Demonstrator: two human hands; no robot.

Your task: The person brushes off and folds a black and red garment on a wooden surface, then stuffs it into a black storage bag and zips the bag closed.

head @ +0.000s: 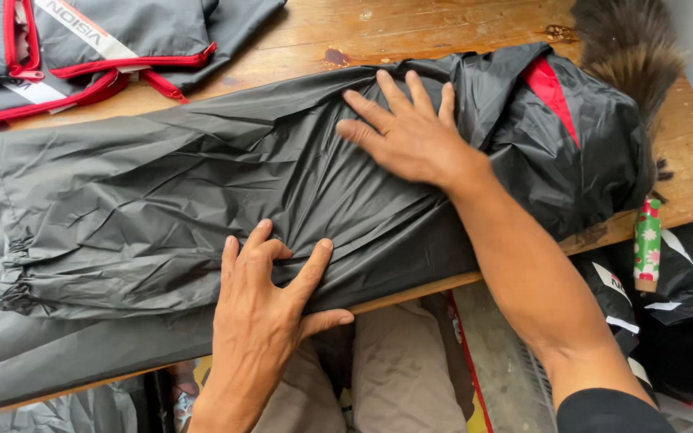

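Black raincoat (162,192) on wooden table (411,32) | left hand (262,321) spread, pressing | right hand (411,132) flat, open, holding nothing

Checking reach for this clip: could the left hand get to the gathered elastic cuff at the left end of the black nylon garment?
Probably yes. The left hand lies flat on the black nylon garment; the gathered elastic cuff lies further left along it, with only bare fabric between.

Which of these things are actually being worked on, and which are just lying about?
In hand:
- black rain garment, spread flat on the wooden table
- left hand and right hand, both pressed flat on it

Lying about:
- folded grey-and-red garments, far left corner
- brush with patterned handle, right edge
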